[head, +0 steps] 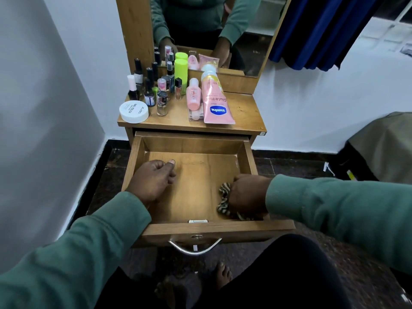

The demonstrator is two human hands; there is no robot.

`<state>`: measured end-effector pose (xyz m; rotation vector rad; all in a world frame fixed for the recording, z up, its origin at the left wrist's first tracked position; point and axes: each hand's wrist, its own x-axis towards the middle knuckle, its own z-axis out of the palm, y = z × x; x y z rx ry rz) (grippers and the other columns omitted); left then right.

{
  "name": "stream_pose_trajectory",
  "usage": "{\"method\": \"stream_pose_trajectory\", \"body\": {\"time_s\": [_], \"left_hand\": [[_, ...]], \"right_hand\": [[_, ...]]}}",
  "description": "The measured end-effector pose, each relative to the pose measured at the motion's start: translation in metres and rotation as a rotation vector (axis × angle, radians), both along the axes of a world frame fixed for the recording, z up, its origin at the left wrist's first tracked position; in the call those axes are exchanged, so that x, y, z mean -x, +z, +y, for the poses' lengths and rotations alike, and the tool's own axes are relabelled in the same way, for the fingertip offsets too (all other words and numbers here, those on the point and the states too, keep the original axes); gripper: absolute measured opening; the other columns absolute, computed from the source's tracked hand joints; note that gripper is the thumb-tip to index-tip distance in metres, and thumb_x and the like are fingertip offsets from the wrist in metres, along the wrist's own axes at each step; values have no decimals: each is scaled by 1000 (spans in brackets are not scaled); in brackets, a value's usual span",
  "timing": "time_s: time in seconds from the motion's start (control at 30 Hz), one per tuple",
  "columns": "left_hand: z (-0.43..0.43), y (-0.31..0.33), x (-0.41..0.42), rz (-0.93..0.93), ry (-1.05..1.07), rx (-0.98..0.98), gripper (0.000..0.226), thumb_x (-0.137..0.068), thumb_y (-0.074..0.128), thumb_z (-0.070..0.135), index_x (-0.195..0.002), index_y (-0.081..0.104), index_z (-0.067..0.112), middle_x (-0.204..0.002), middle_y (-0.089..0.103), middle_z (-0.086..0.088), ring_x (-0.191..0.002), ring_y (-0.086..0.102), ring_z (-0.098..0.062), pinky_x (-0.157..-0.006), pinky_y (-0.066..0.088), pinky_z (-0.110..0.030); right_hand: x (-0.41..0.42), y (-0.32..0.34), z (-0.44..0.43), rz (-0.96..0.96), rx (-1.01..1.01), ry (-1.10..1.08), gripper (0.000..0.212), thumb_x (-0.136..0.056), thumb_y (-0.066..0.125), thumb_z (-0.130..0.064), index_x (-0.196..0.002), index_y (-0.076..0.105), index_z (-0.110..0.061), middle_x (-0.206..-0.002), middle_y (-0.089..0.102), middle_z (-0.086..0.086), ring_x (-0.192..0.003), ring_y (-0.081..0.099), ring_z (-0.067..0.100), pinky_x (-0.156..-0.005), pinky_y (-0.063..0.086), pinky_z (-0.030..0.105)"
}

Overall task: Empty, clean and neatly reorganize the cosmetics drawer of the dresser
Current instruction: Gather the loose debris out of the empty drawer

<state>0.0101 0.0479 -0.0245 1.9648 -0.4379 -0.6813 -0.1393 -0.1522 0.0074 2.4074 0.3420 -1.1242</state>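
One wooden dresser (245, 112) stands before you against the white wall, its mirror (256, 41) rising from the back of the top. Its drawer (218, 229) is pulled well out toward you, and the wooden floor inside is bare apart from your hands and a cloth. A curved metal handle (195, 249) hangs on the drawer front.

Your left hand (152, 181) is inside the drawer at the left side, fingers curled in and the thumb laid against the forefinger; nothing shows in its grasp. Your right hand (247, 192) is in the right front corner, clenched around a striped cloth (224, 201), which bunches out from under the knuckles onto the drawer floor.

All the cosmetics sit on the dresser top. A pink Vaseline tube (217, 105) lies flat on the right half, cap toward the mirror. Just left of it a small pink bottle (193, 94) rests on a clear box (196, 115). A tall lime-green bottle (181, 74) stands upright behind. At the front left corner sits a round white jar (133, 111), and behind it a cluster of small nail polish bottles (149, 94) stands upright.
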Motion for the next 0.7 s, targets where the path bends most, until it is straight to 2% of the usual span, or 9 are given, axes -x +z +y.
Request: {"method": "stream_pose_trajectory", "body": {"time_s": [0.13, 0.27, 0.33, 0.4, 0.5, 0.53, 0.6, 0.63, 0.7], "left_hand": [[1, 0, 0, -9, -13, 30, 41, -105, 50, 44, -93, 74, 13, -89, 74, -7, -90, 69, -24, -93, 53, -44], [0, -3, -5, 14, -7, 53, 45, -104, 51, 48, -89, 74, 12, -82, 76, -7, -84, 70, -27, -92, 56, -47], [-1, -1, -5, 44, -37, 64, 46, -105, 50, 47, -91, 73, 10, -82, 75, -8, -78, 68, -25, -84, 56, -42], [-4, 4, 0, 90, -117, 73, 48, -106, 45, 47, -99, 72, 8, -88, 73, -12, -74, 64, -19, -71, 50, -33], [-9, 10, 9, 259, -259, 130, 63, -104, 36, 61, -112, 71, 9, -91, 69, -8, -75, 61, -15, -68, 45, -30], [-10, 10, 11, 346, -296, 162, 69, -101, 35, 68, -117, 70, 11, -93, 68, -7, -78, 61, -14, -71, 46, -30], [-9, 9, 12, 456, -349, 223, 74, -95, 43, 73, -128, 66, 12, -106, 70, -13, -89, 62, -19, -83, 50, -32], [-8, 9, 12, 459, -368, 247, 66, -95, 51, 66, -131, 65, 12, -116, 72, -17, -97, 64, -22, -89, 51, -36], [-7, 6, 9, 461, -377, 299, 51, -90, 72, 37, -133, 63, 11, -127, 70, -20, -107, 67, -29, -96, 52, -43]], "right_hand": [[0, 12, 7, -13, -100, -200, 34, -102, 57, -39, -123, 69, -15, -114, 70, 12, -109, 63, 28, -99, 54, 45], [4, 22, 9, -85, -320, -381, 36, -101, 51, -10, -134, 61, -21, -127, 66, 9, -114, 62, 29, -96, 51, 37], [7, 21, 3, -172, -538, -597, 29, -102, 47, -6, -122, 63, -18, -122, 67, 10, -110, 63, 27, -88, 51, 30], [8, 25, 2, -256, -880, -907, 21, -105, 46, -6, -115, 64, -10, -115, 70, 13, -106, 66, 32, -82, 53, 25], [7, 34, 15, -326, -1336, -1320, 27, -107, 43, -4, -126, 63, -8, -120, 72, 17, -104, 70, 28, -85, 59, 32], [7, 34, 17, -355, -1467, -1445, 30, -107, 43, -2, -129, 63, -7, -120, 72, 18, -103, 70, 28, -87, 59, 35], [9, 28, 19, -374, -1711, -1672, 33, -105, 44, 0, -131, 64, -5, -124, 71, 24, -110, 67, 36, -102, 52, 51], [10, 25, 18, -385, -1776, -1740, 33, -104, 45, 0, -130, 65, -6, -125, 71, 25, -114, 66, 40, -107, 48, 56], [8, 18, 13, -450, -1775, -1836, 30, -104, 47, -2, -129, 64, -6, -124, 72, 24, -120, 66, 40, -107, 48, 56]]}}
